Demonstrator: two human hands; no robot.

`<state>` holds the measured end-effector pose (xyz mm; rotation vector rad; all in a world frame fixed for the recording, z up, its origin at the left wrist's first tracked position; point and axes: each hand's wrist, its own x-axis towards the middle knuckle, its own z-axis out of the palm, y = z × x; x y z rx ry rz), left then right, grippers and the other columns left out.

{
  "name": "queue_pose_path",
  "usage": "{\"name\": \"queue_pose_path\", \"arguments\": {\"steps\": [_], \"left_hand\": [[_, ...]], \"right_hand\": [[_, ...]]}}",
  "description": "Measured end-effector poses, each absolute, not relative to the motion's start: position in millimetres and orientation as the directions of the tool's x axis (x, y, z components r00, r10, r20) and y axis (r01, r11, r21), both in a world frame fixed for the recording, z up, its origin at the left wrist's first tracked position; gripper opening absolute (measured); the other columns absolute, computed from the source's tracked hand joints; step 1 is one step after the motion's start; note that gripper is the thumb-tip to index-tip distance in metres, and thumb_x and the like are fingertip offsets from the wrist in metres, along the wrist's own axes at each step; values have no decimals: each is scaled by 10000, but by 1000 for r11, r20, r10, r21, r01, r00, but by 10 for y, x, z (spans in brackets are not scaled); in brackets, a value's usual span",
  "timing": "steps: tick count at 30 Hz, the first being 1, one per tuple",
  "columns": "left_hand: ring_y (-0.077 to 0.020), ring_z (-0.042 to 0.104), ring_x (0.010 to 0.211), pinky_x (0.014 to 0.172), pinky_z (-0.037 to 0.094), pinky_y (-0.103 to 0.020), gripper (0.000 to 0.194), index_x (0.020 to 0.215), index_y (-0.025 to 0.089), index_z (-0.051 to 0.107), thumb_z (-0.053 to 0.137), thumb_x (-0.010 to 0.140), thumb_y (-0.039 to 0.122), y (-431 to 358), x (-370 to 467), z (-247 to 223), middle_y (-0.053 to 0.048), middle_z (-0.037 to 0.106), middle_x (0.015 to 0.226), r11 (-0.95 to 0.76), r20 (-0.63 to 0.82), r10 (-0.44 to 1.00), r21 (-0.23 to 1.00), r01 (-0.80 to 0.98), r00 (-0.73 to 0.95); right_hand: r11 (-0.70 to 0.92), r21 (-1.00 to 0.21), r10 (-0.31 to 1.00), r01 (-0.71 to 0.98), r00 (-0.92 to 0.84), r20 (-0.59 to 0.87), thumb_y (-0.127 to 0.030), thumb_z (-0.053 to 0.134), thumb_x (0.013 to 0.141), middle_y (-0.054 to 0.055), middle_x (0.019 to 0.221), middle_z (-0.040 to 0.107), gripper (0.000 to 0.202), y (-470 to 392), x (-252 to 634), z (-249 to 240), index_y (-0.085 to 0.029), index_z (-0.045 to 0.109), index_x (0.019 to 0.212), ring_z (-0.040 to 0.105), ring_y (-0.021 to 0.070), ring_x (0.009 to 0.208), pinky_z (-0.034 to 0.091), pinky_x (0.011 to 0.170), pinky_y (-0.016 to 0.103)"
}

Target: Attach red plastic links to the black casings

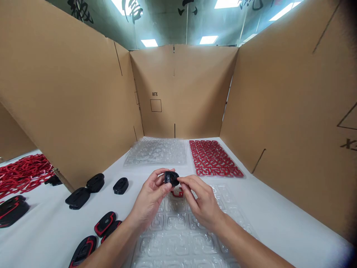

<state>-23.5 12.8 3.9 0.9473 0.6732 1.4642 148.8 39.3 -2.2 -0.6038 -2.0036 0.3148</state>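
My left hand (152, 193) grips a small black plastic casing (171, 178) between thumb and fingers, above the clear tray. My right hand (199, 197) is closed in a pinch, its fingertips at the casing's right edge; whatever lies between them is hidden. Just below the casing shows a red curved piece (177, 192); I cannot tell whether it rests in the tray or is held. Beneath both hands lies the clear plastic tray (176, 242) with moulded square pockets.
Black casings (121, 185) stand on the white table at left, some with red trim (105, 223). A tray of red pieces (213, 158) lies back right, beside stacked clear trays (156, 152). Loose red strips (25, 171) lie far left. Cardboard walls (184, 93) enclose three sides.
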Motion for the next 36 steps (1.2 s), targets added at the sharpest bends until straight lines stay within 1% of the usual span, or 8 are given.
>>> {"name": "queue_pose_path", "arguments": {"steps": [4,7,12,16,22,27,32,36], "left_hand": [[-162,619,1068,911,480,-263,344,1063,239,622,762,760,161,117,-231,70,-50,655,1270,-102,154,986,847,-522,57],[-159,629,1063,921,478,-261,336,1059,236,611,744,766,137,106,-229,93,-52,660,1267,-75,128,989,849,-523,68],[-173,624,1099,956,471,-285,323,1043,241,601,720,768,120,101,-231,102,-44,667,1263,-57,110,992,840,-540,66],[-180,615,1128,973,469,-305,305,1056,227,590,692,788,121,112,-245,84,-64,657,1278,-60,121,990,825,-562,72],[-181,658,1043,986,470,-346,334,1019,211,571,728,740,117,106,-231,84,-67,740,1066,-40,79,996,821,-570,43],[-175,701,827,826,537,-313,301,900,196,566,782,690,195,116,-208,85,-26,755,826,-20,-5,999,846,-533,-46],[-161,697,694,665,546,-258,302,852,186,569,796,679,284,143,-231,55,-28,751,778,-28,-37,989,902,-430,-143],[-154,690,690,617,550,-234,260,825,187,591,787,674,266,148,-260,57,-21,738,776,21,-75,991,910,-414,-115]], "right_hand": [[825,-461,560,327,-363,744,-130,464,952,72,962,661,259,394,1480,-39,-213,584,1166,632,184,851,519,754,314],[775,-520,623,358,-299,723,-163,503,945,65,965,678,230,398,1480,-34,-211,585,1155,643,186,843,517,757,308],[745,-582,665,327,-290,688,-202,505,959,56,912,677,162,415,1483,-6,-210,654,1021,623,172,779,502,714,294],[748,-585,662,315,-287,692,-188,516,953,57,919,661,168,424,1488,6,-210,665,1026,618,174,811,497,732,294],[736,-579,672,350,-277,686,-181,538,937,57,900,629,160,443,1502,-14,-203,682,1004,615,175,806,498,718,292],[741,-561,669,369,-350,655,-165,537,935,40,850,664,142,433,1488,-14,-205,672,955,628,168,772,488,708,278],[736,-564,677,375,-403,615,-158,516,944,27,808,680,149,402,1464,-1,-202,658,927,638,156,728,484,687,261],[736,-567,677,371,-385,627,-184,505,952,33,802,689,156,388,1463,0,-203,657,922,642,161,718,488,679,265]]}}
